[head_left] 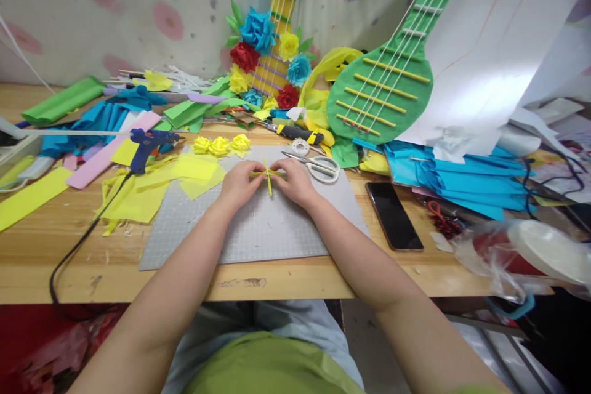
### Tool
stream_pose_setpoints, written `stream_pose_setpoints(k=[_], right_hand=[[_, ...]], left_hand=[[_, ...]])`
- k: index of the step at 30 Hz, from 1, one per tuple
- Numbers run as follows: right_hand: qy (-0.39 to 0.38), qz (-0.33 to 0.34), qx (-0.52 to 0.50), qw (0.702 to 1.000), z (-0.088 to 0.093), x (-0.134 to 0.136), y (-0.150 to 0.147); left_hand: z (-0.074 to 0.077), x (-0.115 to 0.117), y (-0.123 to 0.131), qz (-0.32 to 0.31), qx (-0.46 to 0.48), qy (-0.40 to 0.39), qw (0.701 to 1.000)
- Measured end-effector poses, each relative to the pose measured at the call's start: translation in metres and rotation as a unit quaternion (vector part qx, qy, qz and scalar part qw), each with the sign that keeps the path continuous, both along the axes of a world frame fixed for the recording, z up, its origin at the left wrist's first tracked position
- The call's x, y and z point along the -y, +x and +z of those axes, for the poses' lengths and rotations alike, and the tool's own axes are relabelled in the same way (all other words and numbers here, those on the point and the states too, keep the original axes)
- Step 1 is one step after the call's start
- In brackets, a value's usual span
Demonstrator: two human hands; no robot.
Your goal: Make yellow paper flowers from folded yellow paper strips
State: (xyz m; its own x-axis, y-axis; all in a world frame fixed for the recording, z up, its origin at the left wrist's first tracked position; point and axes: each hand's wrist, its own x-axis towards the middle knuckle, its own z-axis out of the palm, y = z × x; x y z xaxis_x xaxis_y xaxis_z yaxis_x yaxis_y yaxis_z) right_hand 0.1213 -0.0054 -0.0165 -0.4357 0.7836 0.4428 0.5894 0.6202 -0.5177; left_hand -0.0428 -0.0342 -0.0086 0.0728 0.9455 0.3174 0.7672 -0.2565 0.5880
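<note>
Above the grey cutting mat (258,237), my left hand (239,183) and my right hand (298,181) pinch a small folded yellow paper piece (269,186) from opposite sides. Its thin arms spread like a cross or star, one pointing up and one down. White-handled scissors (323,170) lie just beyond my right hand, beside a small white tape roll (300,147). Several finished yellow paper roses (219,146) rest past my left hand. Yellow crepe paper pieces (196,172) spread over the mat's left edge.
A blue glue gun (143,149) with a black cord stands left. Behind lean a green paper guitar (378,95) and a yellow one (272,61) with paper flowers. A phone (394,215), blue crepe paper (455,172) and a plastic-wrapped tub (545,249) are right.
</note>
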Motion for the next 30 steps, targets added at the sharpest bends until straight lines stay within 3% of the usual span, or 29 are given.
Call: stream_pose_setpoints(k=[10, 20, 30], right_hand=[[0.091, 0.049, 0.126, 0.987, 0.006, -0.006, 0.01], [0.105, 0.096, 0.134, 0.981, 0.005, -0.01, 0.013], [0.109, 0.116, 0.153, 0.975, 0.007, -0.008, 0.011]], left_hand=[[0.001, -0.001, -0.006, -0.045, -0.008, -0.026, 0.999], [0.0, -0.002, -0.008, -0.089, -0.016, -0.036, 0.995], [0.0, -0.001, -0.008, -0.054, -0.069, -0.036, 0.996]])
